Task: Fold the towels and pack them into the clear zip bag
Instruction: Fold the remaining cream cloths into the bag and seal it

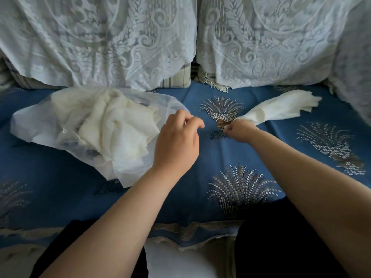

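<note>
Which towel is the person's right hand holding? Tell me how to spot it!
Find the blue patterned bedspread. On its right side, the right hand pinches one cream towel. It lies alone outside the clear plastic bag, unlike the rumpled cream towels inside.

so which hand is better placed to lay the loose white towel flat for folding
Right: the right hand already pinches one end of the loose white towel. The left hand rests at the clear plastic bag.
</note>
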Motion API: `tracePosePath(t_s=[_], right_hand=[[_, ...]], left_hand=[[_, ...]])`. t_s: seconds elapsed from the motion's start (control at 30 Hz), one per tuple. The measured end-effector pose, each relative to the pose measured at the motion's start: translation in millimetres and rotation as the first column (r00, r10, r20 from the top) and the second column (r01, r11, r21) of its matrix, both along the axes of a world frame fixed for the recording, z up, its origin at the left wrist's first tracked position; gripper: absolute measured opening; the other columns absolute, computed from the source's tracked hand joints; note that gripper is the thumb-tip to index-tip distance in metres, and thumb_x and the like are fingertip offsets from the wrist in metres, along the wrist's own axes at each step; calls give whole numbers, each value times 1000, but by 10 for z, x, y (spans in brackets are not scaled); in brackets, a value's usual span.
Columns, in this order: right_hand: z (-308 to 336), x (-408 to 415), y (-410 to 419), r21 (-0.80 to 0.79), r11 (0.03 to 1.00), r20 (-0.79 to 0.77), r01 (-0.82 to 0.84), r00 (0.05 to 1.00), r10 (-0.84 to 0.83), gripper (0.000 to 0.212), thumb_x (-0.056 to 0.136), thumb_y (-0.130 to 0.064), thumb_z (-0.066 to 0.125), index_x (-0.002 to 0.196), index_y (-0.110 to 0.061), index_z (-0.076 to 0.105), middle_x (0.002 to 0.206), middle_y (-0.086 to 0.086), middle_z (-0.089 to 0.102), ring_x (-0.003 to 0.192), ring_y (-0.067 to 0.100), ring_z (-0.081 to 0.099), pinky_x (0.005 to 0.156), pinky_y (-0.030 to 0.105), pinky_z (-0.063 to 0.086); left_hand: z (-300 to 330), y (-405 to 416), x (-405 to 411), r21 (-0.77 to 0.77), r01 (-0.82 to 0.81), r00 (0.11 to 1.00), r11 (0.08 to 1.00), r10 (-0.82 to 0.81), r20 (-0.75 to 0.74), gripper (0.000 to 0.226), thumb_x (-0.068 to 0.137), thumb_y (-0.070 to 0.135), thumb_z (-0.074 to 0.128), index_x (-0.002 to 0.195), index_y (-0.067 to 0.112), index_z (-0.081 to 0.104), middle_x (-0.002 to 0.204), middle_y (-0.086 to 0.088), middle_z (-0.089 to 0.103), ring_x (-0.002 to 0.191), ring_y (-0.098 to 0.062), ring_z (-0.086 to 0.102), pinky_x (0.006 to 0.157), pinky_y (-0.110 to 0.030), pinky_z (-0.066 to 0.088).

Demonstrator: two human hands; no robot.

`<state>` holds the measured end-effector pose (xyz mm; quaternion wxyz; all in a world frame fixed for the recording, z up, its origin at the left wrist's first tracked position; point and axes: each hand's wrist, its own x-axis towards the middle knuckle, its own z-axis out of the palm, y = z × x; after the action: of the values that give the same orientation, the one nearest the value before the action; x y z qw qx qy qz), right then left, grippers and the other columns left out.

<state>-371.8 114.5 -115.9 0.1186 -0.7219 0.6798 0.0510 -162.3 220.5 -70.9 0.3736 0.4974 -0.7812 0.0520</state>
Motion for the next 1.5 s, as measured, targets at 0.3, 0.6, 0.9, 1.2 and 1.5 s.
tracePosePath(t_s=[0.3, 0.6, 0.9, 1.2, 1.5], right_hand=[[363, 448, 1509, 509, 722, 339, -469, 880, 333, 41, 87, -53, 55, 111, -24, 70, 114, -10, 70, 105, 11, 63, 103, 36, 43], [235, 91, 1574, 280, 960, 495, 8, 855, -152, 30, 92, -42, 54, 85, -13, 58, 82, 1, 65, 79, 20, 64, 63, 25, 49], [-145, -234, 1308, 27, 951, 245, 309, 920, -306, 15, 85, -14, 52, 89, -6, 65, 80, 7, 63, 77, 30, 61, 54, 26, 41], [558, -727, 1837, 450, 755, 777, -476, 625, -69, 19, 91, -15, 54, 94, -22, 72, 76, -3, 62, 71, 13, 49, 70, 30, 36], [-24, -535, 1835, 637, 771, 327, 11, 901, -283, 52, 95, -50, 44, 76, -3, 60, 45, -1, 58, 40, 16, 54, 53, 24, 49]], left_hand=[[-134, 257, -120, 367, 148, 983, 918, -176, 43, 28, 94, 14, 41, 113, 16, 61, 110, -4, 63, 93, -28, 62, 77, -43, 51], [-321, 286, -288, 761, -5, 954, 648, -226, 198, 28, 97, 34, 43, 120, 26, 57, 121, 0, 63, 109, -23, 57, 91, -39, 48], [-542, 229, -585, 863, 85, 979, 499, -205, 22, 56, 94, 44, 49, 142, 21, 35, 132, -1, 55, 118, -22, 53, 96, -39, 45], [-526, 153, -799, 894, 130, 986, 429, 35, -161, 14, 85, 16, 48, 70, 16, 49, 68, -4, 42, 65, -20, 38, 59, -29, 29], [-335, -15, -754, 981, 136, 984, 136, 93, -149, 16, 85, 17, 44, 80, 11, 58, 72, -6, 63, 63, -21, 59, 49, -23, 43]])
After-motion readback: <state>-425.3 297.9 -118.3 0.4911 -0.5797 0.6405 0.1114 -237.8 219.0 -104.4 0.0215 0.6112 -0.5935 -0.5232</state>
